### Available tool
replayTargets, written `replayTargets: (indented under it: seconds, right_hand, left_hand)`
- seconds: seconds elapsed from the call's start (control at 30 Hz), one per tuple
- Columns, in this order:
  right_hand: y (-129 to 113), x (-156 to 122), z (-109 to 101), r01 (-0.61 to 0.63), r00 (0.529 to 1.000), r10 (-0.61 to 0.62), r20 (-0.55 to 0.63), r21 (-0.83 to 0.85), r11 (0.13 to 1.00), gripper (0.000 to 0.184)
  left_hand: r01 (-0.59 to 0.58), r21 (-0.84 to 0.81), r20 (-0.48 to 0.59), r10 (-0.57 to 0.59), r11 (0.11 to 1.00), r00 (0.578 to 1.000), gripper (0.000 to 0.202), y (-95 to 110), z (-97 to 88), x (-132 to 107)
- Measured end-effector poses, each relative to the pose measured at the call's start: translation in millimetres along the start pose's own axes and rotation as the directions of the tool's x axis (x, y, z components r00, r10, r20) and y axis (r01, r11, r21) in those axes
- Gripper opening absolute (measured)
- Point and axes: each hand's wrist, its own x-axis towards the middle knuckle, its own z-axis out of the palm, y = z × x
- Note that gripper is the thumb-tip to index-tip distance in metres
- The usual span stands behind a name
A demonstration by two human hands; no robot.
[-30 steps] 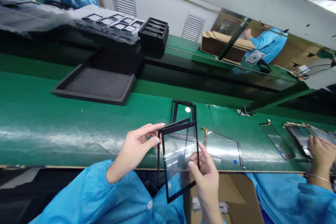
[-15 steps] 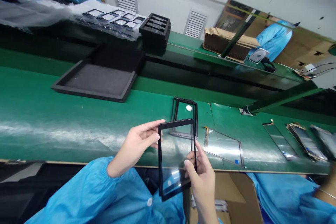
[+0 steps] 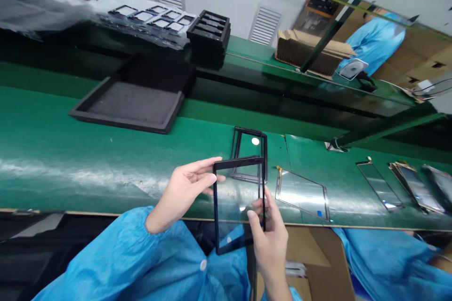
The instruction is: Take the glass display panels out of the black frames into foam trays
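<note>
Both of my hands hold a black-framed glass touch panel (image 3: 237, 207) upright over the near edge of the green belt (image 3: 70, 160). My left hand (image 3: 187, 188) pinches its upper left corner with thumb and fingers. On the panel's right edge my right hand (image 3: 270, 235) grips with the thumb in front. Just behind the panel, black frames (image 3: 250, 153) lie stacked on the belt. A bare glass sheet (image 3: 302, 194) lies flat to the right of my hands.
An open black foam tray (image 3: 129, 108) sits on the belt at the left. Stacked black trays (image 3: 209, 35) and a cardboard box (image 3: 310, 56) stand on the far shelf. More panels (image 3: 413, 188) lie at the right, near a co-worker's blue sleeve (image 3: 391, 263).
The panel I hold has turned more square to me and dropped slightly. The co-worker's hand at the far right has left the panels there. The view has drifted.
</note>
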Motion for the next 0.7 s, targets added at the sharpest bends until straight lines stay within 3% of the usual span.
replayTargets:
  seconds: [0.07, 0.13, 0.23, 0.33, 0.43, 0.7]
  right_hand:
    - [-6.7, 9.1, -5.1, 0.125, 0.991, -0.131, -0.042, -0.117, 0.985, 0.058]
    - [-17.4, 23.2, -11.7, 0.156, 0.986, -0.159, -0.049, -0.064, 0.986, 0.059]
    - [-34.3, 45.6, -20.7, -0.009, 0.996, -0.009, 0.093, 0.191, 0.982, 0.049]
    - [-45.7, 56.9, -24.0, -0.129, 0.984, 0.087, 0.157, 0.282, 0.951, 0.029]
    - [-51.3, 55.6, -21.7, -0.119, 0.989, 0.085, 0.124, 0.309, 0.944, 0.019]
    - [-59.4, 46.6, -13.8, -0.129, 0.991, 0.103, 0.090, 0.370, 0.920, 0.019]
  left_hand:
    - [-0.006, 0.065, 0.010, 0.005, 0.998, 1.000, 0.050, 6.2, 1.5, -3.5]
    - [-0.026, 0.115, 0.043, 0.021, 0.993, 0.999, 0.044, 11.8, 3.1, -8.2]
    - [-0.027, 0.164, 0.086, 0.013, 0.986, 0.996, 0.040, 17.6, 4.8, -15.3]
    - [-0.012, 0.215, 0.111, -0.012, 0.977, 0.994, 0.039, 20.8, 4.3, -19.3]
    - [-0.029, 0.261, 0.112, -0.001, 0.965, 0.994, 0.037, 22.4, 1.9, -19.5]
    - [-0.032, 0.315, 0.096, 0.002, 0.949, 0.995, 0.037, 22.4, -1.9, -18.1]
